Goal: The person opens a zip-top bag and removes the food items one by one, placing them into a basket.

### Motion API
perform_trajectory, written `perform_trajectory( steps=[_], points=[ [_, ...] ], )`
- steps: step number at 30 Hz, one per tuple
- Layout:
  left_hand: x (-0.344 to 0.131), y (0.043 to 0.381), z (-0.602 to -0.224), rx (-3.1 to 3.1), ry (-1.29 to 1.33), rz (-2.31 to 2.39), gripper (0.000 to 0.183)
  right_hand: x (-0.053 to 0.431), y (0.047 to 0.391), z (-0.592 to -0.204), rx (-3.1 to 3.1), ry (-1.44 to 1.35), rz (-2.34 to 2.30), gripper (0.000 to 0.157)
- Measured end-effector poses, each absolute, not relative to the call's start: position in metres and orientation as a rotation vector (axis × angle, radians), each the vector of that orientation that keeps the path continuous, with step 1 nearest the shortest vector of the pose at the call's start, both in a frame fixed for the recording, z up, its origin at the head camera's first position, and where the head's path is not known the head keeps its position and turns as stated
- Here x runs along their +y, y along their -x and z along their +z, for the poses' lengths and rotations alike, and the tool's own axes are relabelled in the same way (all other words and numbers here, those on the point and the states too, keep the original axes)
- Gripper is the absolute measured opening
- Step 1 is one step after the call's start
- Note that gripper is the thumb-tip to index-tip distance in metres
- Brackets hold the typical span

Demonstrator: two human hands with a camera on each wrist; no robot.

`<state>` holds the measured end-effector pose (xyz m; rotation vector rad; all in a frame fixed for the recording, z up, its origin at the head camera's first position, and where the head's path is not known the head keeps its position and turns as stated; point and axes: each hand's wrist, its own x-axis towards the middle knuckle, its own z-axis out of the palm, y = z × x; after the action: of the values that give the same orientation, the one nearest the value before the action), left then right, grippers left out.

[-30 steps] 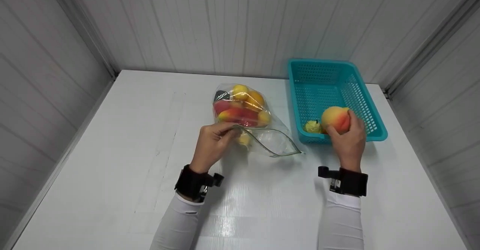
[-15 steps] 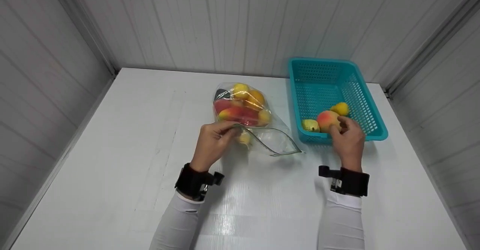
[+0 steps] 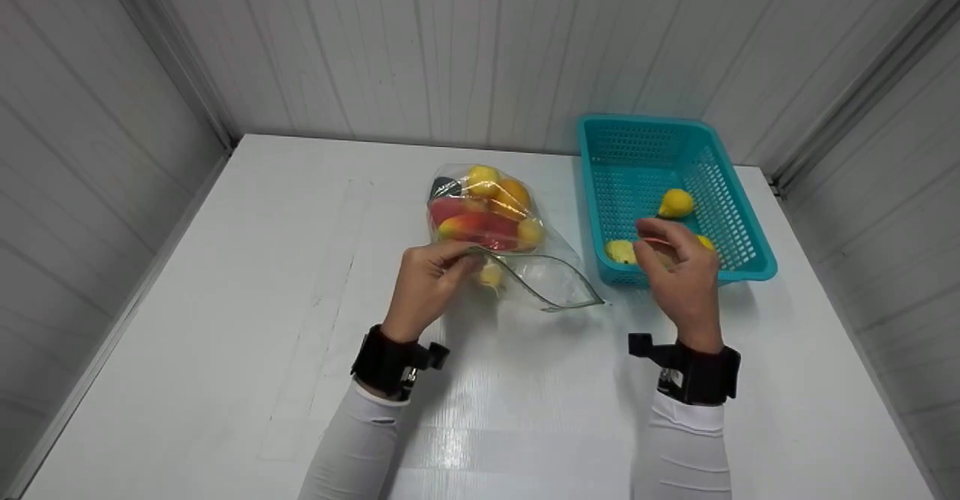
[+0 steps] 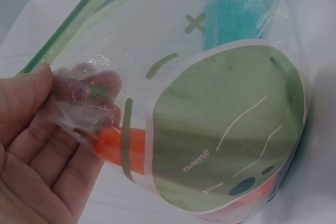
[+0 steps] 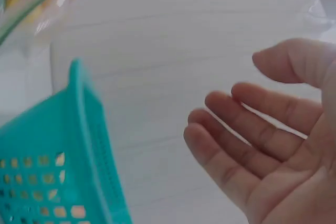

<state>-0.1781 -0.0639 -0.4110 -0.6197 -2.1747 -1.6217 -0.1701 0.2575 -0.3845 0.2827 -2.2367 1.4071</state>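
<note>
Left hand [image 3: 431, 286] pinches the clear bag [image 4: 226, 124] by its rim, near the middle of the tabletop's [image 3: 247, 320] far edge. Right hand [image 3: 681, 275] — fingers loosely bent, gripping nothing — is over the basket [image 3: 630, 178], near the far right corner. Slackening the pinch could collapse the bag.

The right hand [image 3: 684, 279] partly hides a yellow fruit [image 3: 706, 243]. A green label [image 4: 226, 114] on the zip bag [image 4: 157, 38] obscures some contents. The right wrist view blurs and crops the turquoise basket [image 5: 93, 150].
</note>
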Motion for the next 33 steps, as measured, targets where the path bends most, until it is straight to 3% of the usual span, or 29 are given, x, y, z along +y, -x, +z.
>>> perform_trajectory(
  steps=[8,14,19,33],
  points=[
    [-0.064,0.178,-0.412,-2.163,0.631,-1.629,0.012,0.230,0.160,-0.376,-2.212,-0.800,1.424,0.026],
    [-0.063,0.178,-0.411,-2.163,0.629,-1.630,0.012,0.210,0.160,-0.378,-2.359,-1.005,1.339,0.018],
    [-0.063,0.177,-0.411,-2.158,0.625,-1.620,0.010,0.192,0.168,-0.389,-2.526,-1.040,1.312,0.017],
    [-0.060,0.177,-0.409,-2.184,0.656,-1.563,0.010,0.155,0.193,-0.445,-2.648,-0.948,1.009,0.032]
  ],
)
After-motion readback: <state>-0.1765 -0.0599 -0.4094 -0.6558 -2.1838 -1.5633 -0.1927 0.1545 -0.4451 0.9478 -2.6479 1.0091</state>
